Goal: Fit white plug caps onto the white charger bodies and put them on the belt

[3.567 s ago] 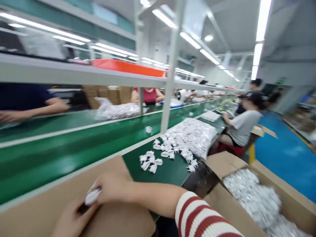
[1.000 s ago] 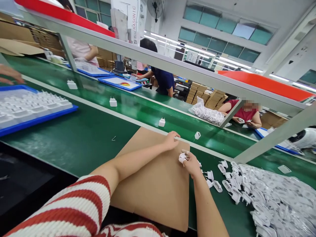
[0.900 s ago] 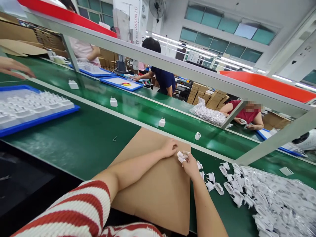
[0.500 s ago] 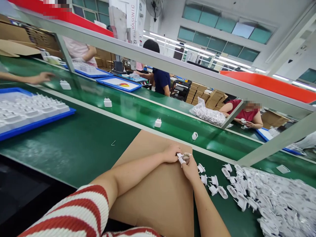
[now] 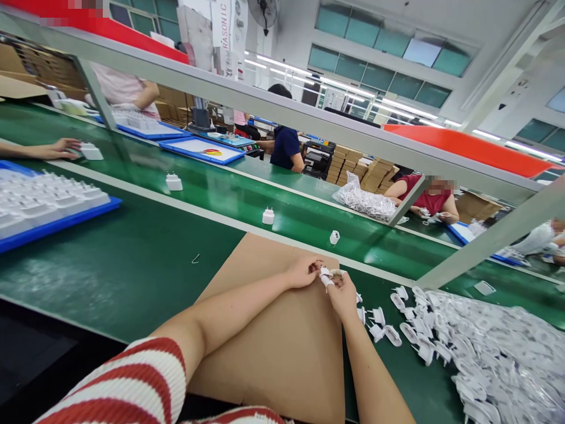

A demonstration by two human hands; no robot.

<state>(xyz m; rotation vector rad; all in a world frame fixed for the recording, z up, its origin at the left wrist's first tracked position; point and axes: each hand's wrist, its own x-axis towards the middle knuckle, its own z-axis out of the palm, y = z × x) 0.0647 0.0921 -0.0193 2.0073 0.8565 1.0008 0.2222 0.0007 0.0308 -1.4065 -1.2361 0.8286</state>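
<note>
Over a sheet of brown cardboard (image 5: 273,330), both my hands meet near its far right corner. My right hand (image 5: 344,294), with white covers on its thumb and a finger, pinches a small white plug cover (image 5: 325,272) with pins. Close beside it, my left hand (image 5: 305,272) has its fingers curled together; whether anything is in them is hidden. To the right of my right hand lie several loose white plug covers (image 5: 377,316). They lead to a large heap of similar covers (image 5: 494,347) in and around clear plastic.
Along the green belt (image 5: 220,200) stand several white charger bodies (image 5: 268,216). A blue tray (image 5: 112,204) of white chargers sits at left. A co-worker's hand (image 5: 66,149) is at a charger on the belt. A slanted metal post (image 5: 477,241) rises at right.
My left fingers have drawn slightly away from the plug cover, which stays in my right hand. The view has shifted a little. A co-worker's hand at left has come down to a charger.
</note>
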